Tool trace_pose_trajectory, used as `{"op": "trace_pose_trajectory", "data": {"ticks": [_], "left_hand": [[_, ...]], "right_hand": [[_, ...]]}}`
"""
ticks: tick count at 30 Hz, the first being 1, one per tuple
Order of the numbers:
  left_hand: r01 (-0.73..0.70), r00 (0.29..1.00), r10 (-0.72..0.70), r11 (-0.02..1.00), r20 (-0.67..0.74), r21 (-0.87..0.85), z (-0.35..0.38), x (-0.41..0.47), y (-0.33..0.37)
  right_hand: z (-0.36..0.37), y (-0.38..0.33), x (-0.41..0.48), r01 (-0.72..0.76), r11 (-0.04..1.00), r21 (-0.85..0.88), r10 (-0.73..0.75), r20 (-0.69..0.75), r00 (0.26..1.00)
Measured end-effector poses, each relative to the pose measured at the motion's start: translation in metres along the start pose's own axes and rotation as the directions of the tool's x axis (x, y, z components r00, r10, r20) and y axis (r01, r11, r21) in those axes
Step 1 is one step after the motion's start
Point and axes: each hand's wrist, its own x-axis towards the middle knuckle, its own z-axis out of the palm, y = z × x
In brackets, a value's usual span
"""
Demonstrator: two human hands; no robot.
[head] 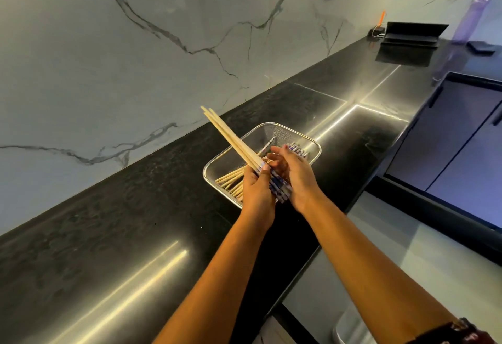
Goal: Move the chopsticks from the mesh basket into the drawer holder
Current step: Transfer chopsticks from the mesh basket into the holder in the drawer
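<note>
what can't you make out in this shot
Head view:
- Drawer holder: out of frame.
- Count of chopsticks in the mesh basket: left hand and right hand cover part.
- Whether the right hand pinches anything: its fingertips blur into the bundle the left hand grips.
- Purple bottle near the right edge: blurred.

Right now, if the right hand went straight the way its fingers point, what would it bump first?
Probably the chopstick bundle that the left hand grips. The right hand points up-left over the mesh basket, though depth is hard to judge.
</note>
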Motion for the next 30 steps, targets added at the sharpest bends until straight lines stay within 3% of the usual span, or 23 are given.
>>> {"op": "trace_pose_trajectory", "data": {"ticks": [4,6,12,17,24,27,30], "left_hand": [[0.019,0.988,-0.015,1.000,0.153,-0.025,0.012,-0.044,-0.024],[0.049,0.984,-0.050,0.999,0.172,0.010,0.019,-0.069,-0.041],[0.033,0.981,-0.052,0.994,0.189,0.101,0.034,-0.136,-0.097],[0.122,0.967,-0.139,0.988,0.214,0.091,0.043,-0.184,-0.146],[0.285,0.944,-0.308,0.942,0.119,0.177,0.044,-0.225,-0.205],[0.299,0.929,-0.359,0.872,0.092,0.386,0.038,-0.228,-0.221],[0.223,0.912,-0.391,0.722,0.121,0.655,0.020,-0.224,-0.226]], "right_hand": [[-0.028,-0.027,-0.022,0.102,0.896,-0.432,-0.011,0.208,0.978],[-0.044,-0.035,-0.041,0.109,0.838,-0.534,0.035,0.251,0.967],[-0.105,-0.033,-0.098,-0.018,0.862,-0.506,0.177,0.268,0.947],[-0.158,-0.014,-0.141,-0.127,0.858,-0.497,0.261,0.209,0.943],[-0.217,0.022,-0.175,-0.223,0.845,-0.486,0.330,0.148,0.932],[-0.236,0.042,-0.181,-0.250,0.818,-0.518,0.338,0.081,0.938],[-0.252,0.067,-0.186,-0.295,0.794,-0.532,0.355,0.012,0.935]]}}
